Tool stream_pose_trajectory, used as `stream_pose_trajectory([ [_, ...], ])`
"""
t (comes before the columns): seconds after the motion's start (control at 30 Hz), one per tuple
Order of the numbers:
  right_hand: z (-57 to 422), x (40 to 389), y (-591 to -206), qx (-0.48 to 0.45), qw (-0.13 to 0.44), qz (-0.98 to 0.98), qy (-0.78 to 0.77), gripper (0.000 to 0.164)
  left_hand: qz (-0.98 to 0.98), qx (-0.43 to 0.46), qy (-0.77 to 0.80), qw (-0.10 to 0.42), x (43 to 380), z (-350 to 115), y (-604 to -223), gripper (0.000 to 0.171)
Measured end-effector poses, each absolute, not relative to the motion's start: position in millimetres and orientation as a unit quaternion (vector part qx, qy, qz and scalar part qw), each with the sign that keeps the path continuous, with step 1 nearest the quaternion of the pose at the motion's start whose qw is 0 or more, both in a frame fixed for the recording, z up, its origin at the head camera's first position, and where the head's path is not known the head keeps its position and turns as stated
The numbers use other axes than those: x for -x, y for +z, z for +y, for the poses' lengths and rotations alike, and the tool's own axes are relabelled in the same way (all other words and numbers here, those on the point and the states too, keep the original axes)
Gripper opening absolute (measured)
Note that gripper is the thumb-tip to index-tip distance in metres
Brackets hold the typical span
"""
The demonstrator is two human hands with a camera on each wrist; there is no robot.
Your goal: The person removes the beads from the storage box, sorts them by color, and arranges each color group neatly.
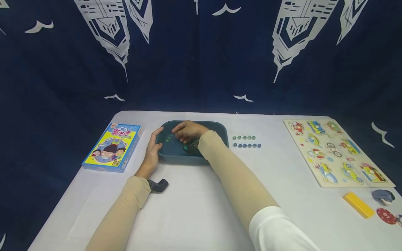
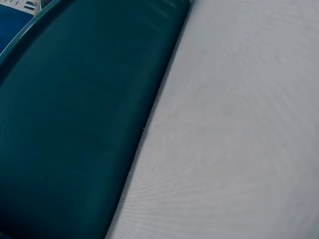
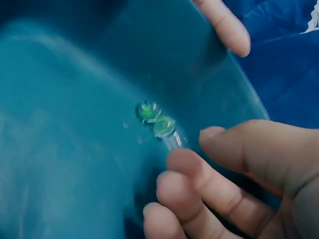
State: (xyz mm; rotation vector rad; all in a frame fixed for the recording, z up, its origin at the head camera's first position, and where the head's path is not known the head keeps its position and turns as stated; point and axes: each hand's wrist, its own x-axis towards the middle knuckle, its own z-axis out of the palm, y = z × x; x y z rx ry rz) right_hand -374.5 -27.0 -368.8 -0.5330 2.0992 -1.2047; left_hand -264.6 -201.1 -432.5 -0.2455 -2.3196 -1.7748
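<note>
Two green glass marbles (image 3: 163, 126) lie together on the floor of a dark teal tray (image 1: 176, 158). My right hand (image 1: 189, 130) hovers inside the tray beside them. In the right wrist view its thumb and loosely bent fingers (image 3: 184, 167) are apart, close to the marbles, with nothing visible between them. My left hand (image 1: 152, 153) holds the tray's left side, thumb over the rim and fingers along the outside. Only the tray's outer wall (image 2: 84, 114) and the table show in the left wrist view. Right of the tray are a row of green marbles (image 1: 244, 138) and a row of blue marbles (image 1: 247, 145).
A yellow and blue card-game box (image 1: 113, 148) lies left of the tray. At the right are a wooden picture puzzle board (image 1: 337, 158), a yellow block (image 1: 358, 205), a grey-blue item (image 1: 383, 196) and a red disc (image 1: 386, 216). A dark blue patterned curtain (image 1: 201, 69) hangs behind the white table.
</note>
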Motion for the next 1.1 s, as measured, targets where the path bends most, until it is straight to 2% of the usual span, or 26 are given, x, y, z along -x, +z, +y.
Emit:
stream_pose_trajectory([
  [0.13, -32, 377, -376, 0.221, 0.335, 0.807, -0.434, 0.038, -0.787, 0.083, -0.602, 0.105, 264, -200, -433, 0.068],
  [0.27, -39, 376, -380, 0.245, 0.312, 0.829, -0.395, 0.034, -0.788, 0.087, -0.6, 0.106, 262, -200, -433, 0.069],
  [0.47, -48, 378, -384, 0.253, 0.25, 0.868, -0.346, 0.017, -0.785, 0.091, -0.602, 0.113, 264, -199, -431, 0.069],
  [0.63, -47, 381, -386, 0.259, 0.251, 0.872, -0.332, 0.008, -0.79, 0.083, -0.597, 0.109, 265, -199, -433, 0.069],
  [0.8, -29, 378, -371, 0.287, 0.255, 0.854, -0.351, 0.011, -0.792, 0.08, -0.597, 0.104, 261, -192, -429, 0.069],
  [1.0, 4, 373, -340, 0.324, 0.245, 0.799, -0.444, 0.015, -0.795, 0.078, -0.594, 0.1, 263, -195, -431, 0.068],
  [1.1, 22, 367, -327, 0.329, 0.222, 0.773, -0.495, 0.015, -0.796, 0.079, -0.591, 0.108, 262, -199, -430, 0.068],
])
